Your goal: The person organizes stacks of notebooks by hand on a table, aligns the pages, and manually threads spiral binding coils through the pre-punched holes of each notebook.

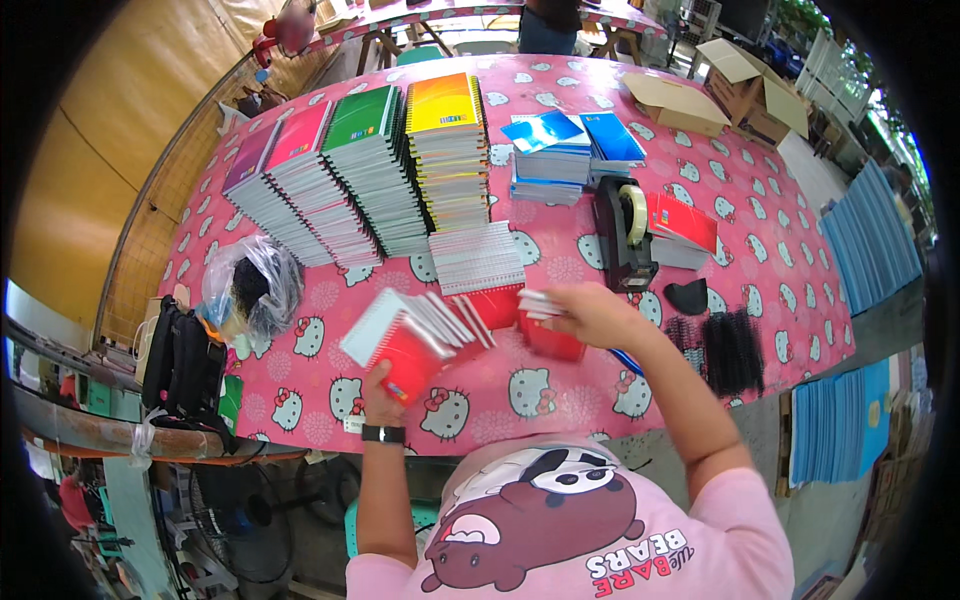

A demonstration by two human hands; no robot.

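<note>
Right now, the left hand grips a fanned bunch of red notebooks, while the right hand clasps another red bunch, the two apart, just below the white paper stack on the tablecloth.

A broad table with a pink patterned cover fills the middle. A yellowish curtain hangs at left beside wire mesh. Another pink-topped table stands behind. Grey floor shows at right; bright daylight falls past leaves and what looks like a white slatted gate, blurred near the rim.
</note>
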